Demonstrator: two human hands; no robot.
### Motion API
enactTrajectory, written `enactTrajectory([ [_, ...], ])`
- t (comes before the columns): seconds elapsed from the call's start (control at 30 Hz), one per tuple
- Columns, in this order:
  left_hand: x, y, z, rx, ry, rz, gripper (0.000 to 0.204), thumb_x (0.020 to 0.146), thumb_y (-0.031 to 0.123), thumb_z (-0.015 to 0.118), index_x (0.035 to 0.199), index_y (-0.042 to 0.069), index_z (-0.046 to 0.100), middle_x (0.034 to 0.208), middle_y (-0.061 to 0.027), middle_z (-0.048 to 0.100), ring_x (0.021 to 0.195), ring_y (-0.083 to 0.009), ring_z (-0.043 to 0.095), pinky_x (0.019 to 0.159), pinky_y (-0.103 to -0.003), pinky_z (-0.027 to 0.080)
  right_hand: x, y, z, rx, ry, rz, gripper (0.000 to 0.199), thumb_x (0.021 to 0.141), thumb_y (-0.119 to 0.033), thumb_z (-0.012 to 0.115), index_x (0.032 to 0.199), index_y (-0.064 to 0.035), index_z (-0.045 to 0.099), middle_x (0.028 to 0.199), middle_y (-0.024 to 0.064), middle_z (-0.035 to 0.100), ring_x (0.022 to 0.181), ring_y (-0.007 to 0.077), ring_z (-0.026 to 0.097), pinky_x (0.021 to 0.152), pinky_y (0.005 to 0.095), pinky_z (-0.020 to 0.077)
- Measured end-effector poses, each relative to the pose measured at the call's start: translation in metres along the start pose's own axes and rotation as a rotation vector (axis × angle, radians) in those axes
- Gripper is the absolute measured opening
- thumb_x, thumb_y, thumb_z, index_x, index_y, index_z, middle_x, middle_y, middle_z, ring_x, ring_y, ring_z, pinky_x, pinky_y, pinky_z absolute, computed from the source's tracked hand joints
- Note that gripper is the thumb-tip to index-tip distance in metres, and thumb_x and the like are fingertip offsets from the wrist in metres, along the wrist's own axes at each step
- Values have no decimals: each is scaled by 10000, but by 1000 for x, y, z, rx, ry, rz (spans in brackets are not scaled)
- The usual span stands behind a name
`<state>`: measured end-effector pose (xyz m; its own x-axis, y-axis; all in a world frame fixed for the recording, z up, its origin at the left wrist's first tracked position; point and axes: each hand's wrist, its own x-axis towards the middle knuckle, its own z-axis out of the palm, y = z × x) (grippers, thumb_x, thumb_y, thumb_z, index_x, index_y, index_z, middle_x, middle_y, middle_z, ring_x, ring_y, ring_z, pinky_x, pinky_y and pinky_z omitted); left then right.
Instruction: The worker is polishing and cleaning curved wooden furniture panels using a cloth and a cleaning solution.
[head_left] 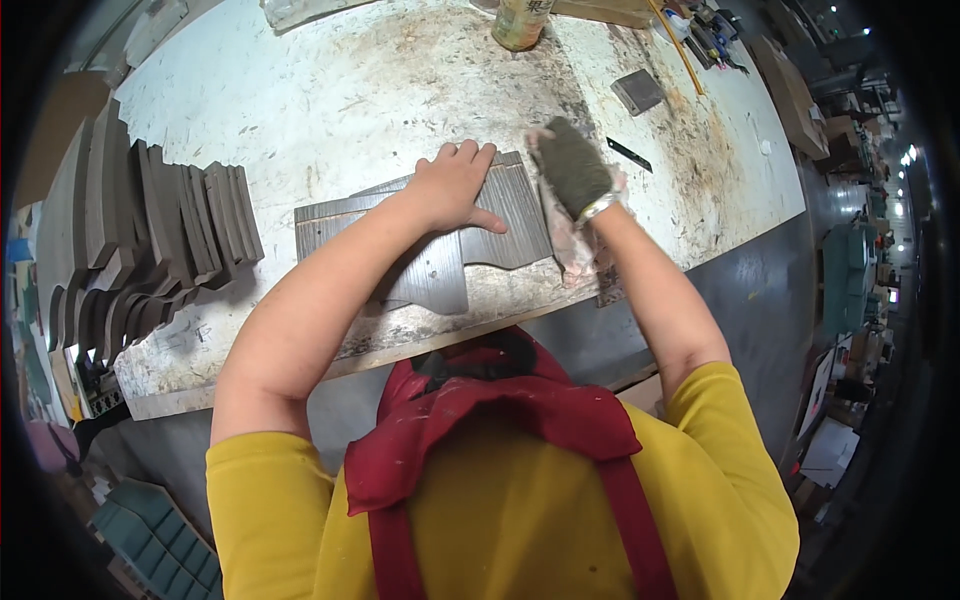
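Note:
My bare left hand (455, 190) lies with its fingers spread on grey wood-grain boards with curved lower edges. Under the fingers and thumb is the right-hand board (515, 225). Another board (430, 275) lies partly beneath my wrist, and a long board piece (320, 225) shows beyond my forearm. My right hand (572, 165), in a dark olive glove, is closed just right of the boards. A pinkish-white rag (570, 245) is bunched under it and trails toward the table's near edge; the fingers' grip on the rag is mostly hidden.
Stacked curved grey boards (150, 220) stand at the left of the stained white table (400, 90). A black strip-shaped tool (629, 154) and a grey block (638, 92) lie to the right. A jar (520, 25) and a yellow stick (678, 45) are at the far side.

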<state>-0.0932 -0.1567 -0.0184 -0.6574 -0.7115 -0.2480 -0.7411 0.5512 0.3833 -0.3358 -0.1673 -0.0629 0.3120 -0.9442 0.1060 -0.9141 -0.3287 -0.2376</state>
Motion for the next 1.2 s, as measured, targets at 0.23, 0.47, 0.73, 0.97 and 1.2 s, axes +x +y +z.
enactTrajectory([
  [0.23,-36,-22,-22,-111,307,-103,640,990,515,474,1428,50,457,1324,-190,555,1211,-345,541,998,-515,433,-74,-24,-57,176,132,265,362,935,-280,615,1139,18,605,1080,236,649,1021,402,620,873,470,483],
  [0.47,-62,-8,11,75,426,-99,451,963,373,565,1321,100,555,1160,-103,615,1044,-277,601,857,-416,448,-83,-41,-27,423,137,176,300,945,-199,606,1164,6,602,1076,214,646,1016,364,627,886,429,489],
  [0.73,-62,-10,16,47,436,-93,379,986,296,526,1305,94,563,1200,-88,624,1050,-286,607,872,-431,450,2,-93,-76,348,-80,520,209,980,-204,529,1051,-29,618,984,207,682,899,324,678,837,414,534],
  [0.97,-56,-14,21,-32,474,-141,348,1004,233,485,1304,70,554,1098,-141,684,1008,-316,630,880,-441,455,-33,-86,-46,163,-57,-147,249,985,-236,504,1069,-30,615,1146,199,646,1102,319,612,961,391,469],
  [1.2,-51,-22,21,-171,503,-201,430,1003,193,483,1416,91,425,912,-186,706,791,-423,650,727,-517,496,-29,-91,-98,533,-125,434,205,959,-203,555,1070,-44,621,1015,165,686,924,312,662,876,424,517],
])
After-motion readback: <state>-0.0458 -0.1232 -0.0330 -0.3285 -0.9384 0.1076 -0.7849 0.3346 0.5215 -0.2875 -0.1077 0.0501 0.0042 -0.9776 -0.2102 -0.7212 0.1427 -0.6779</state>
